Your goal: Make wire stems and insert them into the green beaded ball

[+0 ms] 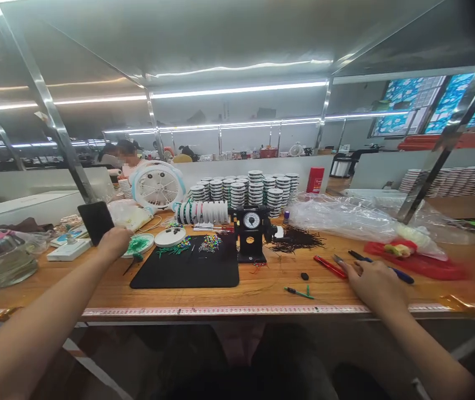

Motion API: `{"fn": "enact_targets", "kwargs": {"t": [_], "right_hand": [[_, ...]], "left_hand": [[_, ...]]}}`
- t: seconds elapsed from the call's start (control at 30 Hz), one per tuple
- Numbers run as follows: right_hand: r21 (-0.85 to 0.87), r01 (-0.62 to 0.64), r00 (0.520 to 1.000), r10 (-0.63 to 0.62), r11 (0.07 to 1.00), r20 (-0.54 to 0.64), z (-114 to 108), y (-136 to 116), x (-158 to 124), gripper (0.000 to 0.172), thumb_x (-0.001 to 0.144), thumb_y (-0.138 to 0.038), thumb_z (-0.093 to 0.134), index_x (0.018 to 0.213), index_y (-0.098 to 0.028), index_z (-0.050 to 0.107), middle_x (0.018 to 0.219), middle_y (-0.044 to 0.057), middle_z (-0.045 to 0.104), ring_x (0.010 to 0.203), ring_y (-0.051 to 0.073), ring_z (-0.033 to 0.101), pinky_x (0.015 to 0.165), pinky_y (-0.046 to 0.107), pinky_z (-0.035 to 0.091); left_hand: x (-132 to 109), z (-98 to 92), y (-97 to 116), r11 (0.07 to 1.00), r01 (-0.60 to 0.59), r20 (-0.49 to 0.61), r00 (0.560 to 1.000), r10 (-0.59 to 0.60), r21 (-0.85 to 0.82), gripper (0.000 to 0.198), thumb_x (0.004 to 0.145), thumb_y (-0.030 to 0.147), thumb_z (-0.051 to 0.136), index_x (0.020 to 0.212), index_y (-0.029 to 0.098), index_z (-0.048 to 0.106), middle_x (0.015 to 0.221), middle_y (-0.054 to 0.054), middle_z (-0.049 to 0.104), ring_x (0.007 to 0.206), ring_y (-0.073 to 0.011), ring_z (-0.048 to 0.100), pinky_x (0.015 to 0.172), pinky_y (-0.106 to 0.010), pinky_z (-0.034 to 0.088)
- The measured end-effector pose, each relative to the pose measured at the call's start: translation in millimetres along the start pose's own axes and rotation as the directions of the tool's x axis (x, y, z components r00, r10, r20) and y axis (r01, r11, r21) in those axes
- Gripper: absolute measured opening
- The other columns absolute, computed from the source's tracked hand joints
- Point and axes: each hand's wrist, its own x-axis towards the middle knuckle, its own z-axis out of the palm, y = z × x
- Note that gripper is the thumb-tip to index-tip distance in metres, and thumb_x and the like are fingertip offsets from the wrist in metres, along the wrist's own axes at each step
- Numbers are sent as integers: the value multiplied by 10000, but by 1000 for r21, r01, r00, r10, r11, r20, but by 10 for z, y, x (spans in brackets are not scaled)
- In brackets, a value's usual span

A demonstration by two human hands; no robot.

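My left hand (114,243) is closed at the lower right edge of a black smartphone (95,221), which it holds tilted up; its fingertips are hidden behind the phone. Beside this hand is a dish of small green pieces (140,244). My right hand (376,283) lies low over the table, fingers bent around a small grey-tipped tool (338,259), mostly covered by the hand. A red-handled tool (329,266) lies just left of these fingers, and a dark blue pen-like tool (401,275) passes behind the hand.
A black mat (187,272) bears colored beads (210,243). Behind it stand a black dial device (251,233), stacked white spools (237,194) and a white fan (158,186). A glass jug (4,261) stands left; clear plastic (337,214) lies right. Another person sits beyond the partition.
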Motion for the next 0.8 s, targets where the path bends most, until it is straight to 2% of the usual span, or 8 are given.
{"fn": "enact_targets", "kwargs": {"t": [0.13,0.2,0.27,0.33,0.43,0.53,0.67,0.8], "right_hand": [[265,188,955,-113,946,-276,-183,-254,-308,312,868,-317,436,868,-97,658,835,129,598,837,226,528,796,331,390],[432,326,943,-254,841,-216,-303,-533,-535,266,882,-304,439,845,-151,653,811,82,594,806,181,525,779,287,398],[475,404,911,-392,782,-128,-386,-834,-723,212,875,-278,460,865,-182,650,821,65,582,830,179,507,772,279,391],[414,411,899,-437,812,-35,-420,-1068,-827,171,853,-231,486,935,-181,627,872,74,571,873,203,486,785,306,377],[281,365,905,-409,888,115,-435,-1226,-853,126,832,-167,480,865,-145,600,880,100,563,851,230,477,755,341,362],[243,320,907,-370,916,202,-545,-1235,-909,136,829,-108,432,797,-123,564,850,114,562,818,233,479,738,357,348],[517,213,882,-391,829,264,-861,-1240,-1247,153,875,-151,376,851,-149,527,816,71,564,787,195,493,741,341,355],[825,-177,678,-541,537,498,-965,-1305,-1613,146,888,-264,408,825,-173,502,757,17,559,692,126,513,624,236,393]], "left_hand": [[-307,-276,454,992,-18,-263,965,-15,-125,382,877,318,387,1144,86,531,971,-70,587,890,-182,546,838,-295,400],[-588,-377,801,934,-67,-396,915,-83,-351,351,860,385,435,1093,157,566,919,-9,605,759,-123,553,728,-214,422],[-950,-428,1176,803,-119,-331,938,-102,-585,285,814,398,527,991,194,620,792,17,628,671,-120,546,624,-192,408],[-1342,-409,1531,653,-258,-266,960,90,-712,228,776,396,589,892,207,643,758,16,632,680,-135,554,631,-205,408],[-1840,-256,1956,424,-320,-104,883,458,-847,178,824,349,539,836,218,658,771,-13,626,731,-157,562,663,-228,417],[-2130,-46,2236,330,-102,122,797,592,-938,255,842,383,505,834,203,685,759,-42,632,726,-169,566,689,-254,419],[-2274,161,2439,119,422,412,720,558,-899,391,788,446,577,1052,163,637,651,-15,580,523,-107,462,527,-233,358],[-2327,234,2475,-102,583,469,735,489,-806,305,768,414,621,864,128,667,565,16,515,465,-70,375,465,-202,277]]}}
